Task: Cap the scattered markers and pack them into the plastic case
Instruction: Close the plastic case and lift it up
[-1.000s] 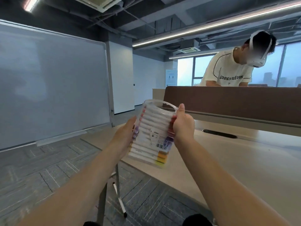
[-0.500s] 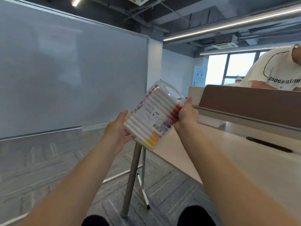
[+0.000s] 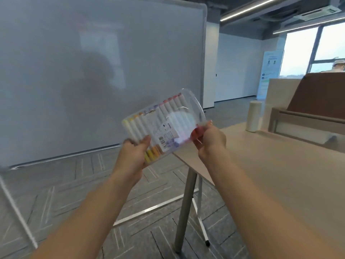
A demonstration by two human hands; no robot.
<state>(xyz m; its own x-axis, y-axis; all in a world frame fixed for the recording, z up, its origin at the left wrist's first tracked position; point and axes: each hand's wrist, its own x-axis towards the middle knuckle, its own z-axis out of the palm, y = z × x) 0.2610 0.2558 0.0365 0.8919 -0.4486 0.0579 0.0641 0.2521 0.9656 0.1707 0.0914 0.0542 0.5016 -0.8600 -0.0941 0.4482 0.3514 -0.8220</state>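
Past the table (image 3: pixel 252 165) edge, over open floor (image 3: pixel 74 187), left hand (image 3: pixel 133 156) and right hand (image 3: pixel 211 141) grip the plastic case (image 3: pixel 164 118) at 2 ends.

There is one clear plastic case (image 3: pixel 188 107) with rounded corners, and in it a single row of white-barrelled markers (image 3: pixel 139 126) with coloured caps, roughly a dozen, though blur and one white barcode label (image 3: pixel 166 136) prevent an exact count. Two bare hands are in view, one left hand (image 3: pixel 134 156) and one right hand (image 3: pixel 211 141). Around them are one large pale grey whiteboard (image 3: pixel 93 71), one beige counter (image 3: pixel 280 174), one upright white cylinder (image 3: pixel 254 116) and one brown partition panel (image 3: pixel 317 94).
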